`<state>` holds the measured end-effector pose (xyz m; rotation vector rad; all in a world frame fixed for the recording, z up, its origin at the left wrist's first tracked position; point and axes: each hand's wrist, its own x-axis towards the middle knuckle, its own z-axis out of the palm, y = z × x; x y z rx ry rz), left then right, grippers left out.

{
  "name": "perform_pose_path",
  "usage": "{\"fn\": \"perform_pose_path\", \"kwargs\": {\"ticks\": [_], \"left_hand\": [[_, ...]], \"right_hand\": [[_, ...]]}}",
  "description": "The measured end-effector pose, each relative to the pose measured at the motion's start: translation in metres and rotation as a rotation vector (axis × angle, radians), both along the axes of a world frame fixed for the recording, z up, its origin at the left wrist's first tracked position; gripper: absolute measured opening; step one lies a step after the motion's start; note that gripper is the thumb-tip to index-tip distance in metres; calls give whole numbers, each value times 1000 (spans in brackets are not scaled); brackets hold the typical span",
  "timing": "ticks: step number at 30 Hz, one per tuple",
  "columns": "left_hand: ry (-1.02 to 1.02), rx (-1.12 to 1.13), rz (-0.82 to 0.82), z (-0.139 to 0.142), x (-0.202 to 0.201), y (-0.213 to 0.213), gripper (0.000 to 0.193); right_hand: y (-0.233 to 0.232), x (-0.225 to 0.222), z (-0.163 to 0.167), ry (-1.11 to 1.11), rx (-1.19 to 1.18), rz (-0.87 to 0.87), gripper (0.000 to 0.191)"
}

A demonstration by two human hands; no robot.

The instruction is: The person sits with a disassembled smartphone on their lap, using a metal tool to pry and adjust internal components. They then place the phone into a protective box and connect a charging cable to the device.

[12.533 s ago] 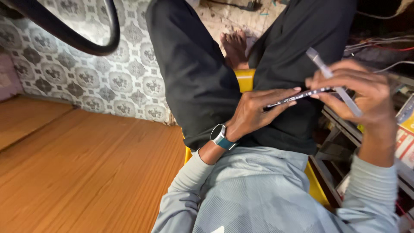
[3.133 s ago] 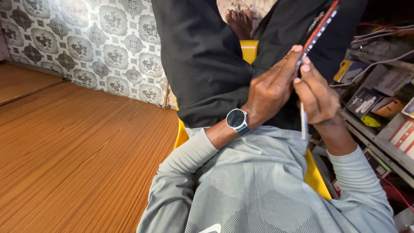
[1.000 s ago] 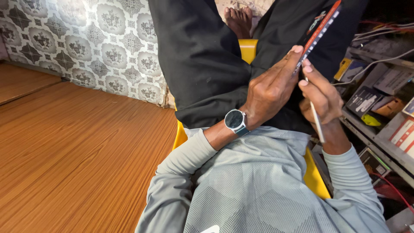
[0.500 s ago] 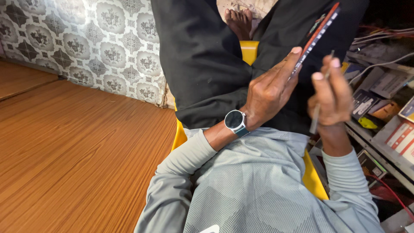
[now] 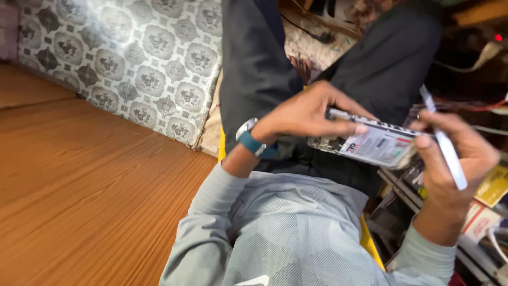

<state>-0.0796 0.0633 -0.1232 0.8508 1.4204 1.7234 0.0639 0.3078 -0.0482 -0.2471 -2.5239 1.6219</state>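
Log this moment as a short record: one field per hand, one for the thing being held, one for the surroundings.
left hand: left hand grips the opened phone from above, fingers spread along it; a watch on the wrist
right hand: right hand supports the phone's right end and holds a thin light tool upright in its grip
phone: lies roughly flat over the lap, back off, inner parts and a white-labelled battery showing
surroundings: wooden floor at left, patterned cushion behind, cluttered shelf at right

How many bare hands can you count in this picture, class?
2. The left hand grips the opened flat phone from above; the right hand supports its other end and holds a slim white tool.
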Motion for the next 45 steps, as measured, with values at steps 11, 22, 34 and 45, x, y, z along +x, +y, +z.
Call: {"fn": "perform_pose_path", "kwargs": {"ticks": [11, 22, 34, 45], "left_hand": [[-1022, 597, 478, -4, 43, 41, 63], [-997, 551, 437, -41, 53, 41, 64], [-1045, 499, 395, -47, 58, 44, 66], [-1056, 454, 432, -52, 63, 48, 59]], "right_hand": [[-82, -2, -20, 381, 341, -120, 34], [-56, -34, -42, 352, -320, -63, 30], [-74, -39, -49, 253, -455, -236, 26], [-66, -41, -48, 171, -225, -133, 29]]}}
